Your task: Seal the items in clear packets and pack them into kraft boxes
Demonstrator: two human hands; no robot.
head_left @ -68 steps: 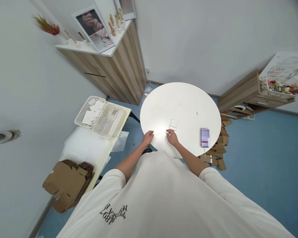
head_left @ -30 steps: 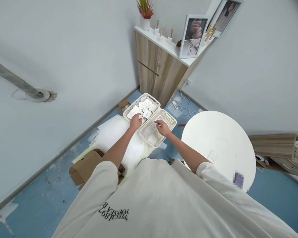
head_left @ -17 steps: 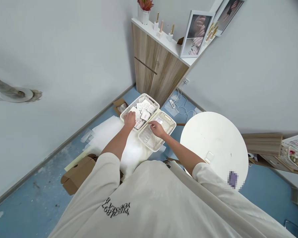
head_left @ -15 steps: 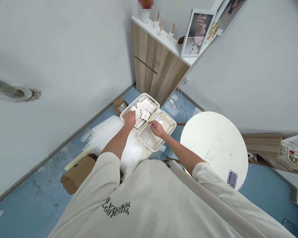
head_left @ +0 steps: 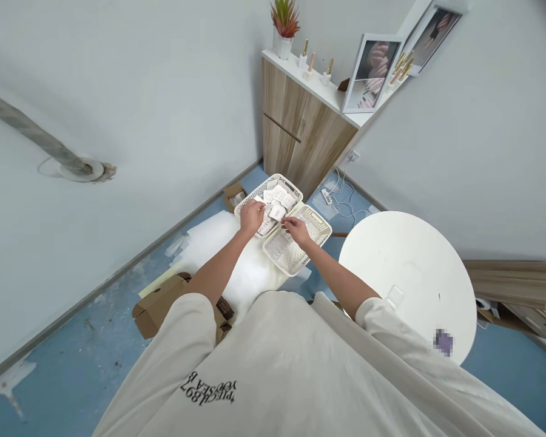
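Observation:
Two white mesh baskets stand side by side on a low table. The left basket (head_left: pixel 287 182) holds several small white packets (head_left: pixel 280 194). The right basket (head_left: pixel 319 221) holds clear plastic cases. My left hand (head_left: pixel 252 217) rests curled in the left basket, its fingers closed on a small packet with pink print (head_left: pixel 276 213). My right hand (head_left: pixel 295 229) hovers over the near end of the right basket, its fingers pinched toward the same packet. What the right fingers hold is too small to tell.
A round white table (head_left: pixel 409 267) stands at right with a small clear case (head_left: pixel 394 297) and a phone on it. White foam sheets (head_left: pixel 218 243) cover the low table. Flat cardboard boxes (head_left: pixel 157 306) lie at lower left. A wooden cabinet (head_left: pixel 300 130) stands behind the baskets.
I turned from the round table to the baskets. Since a second ago my left hand has lifted a packet in the left basket and my right hand has moved toward it.

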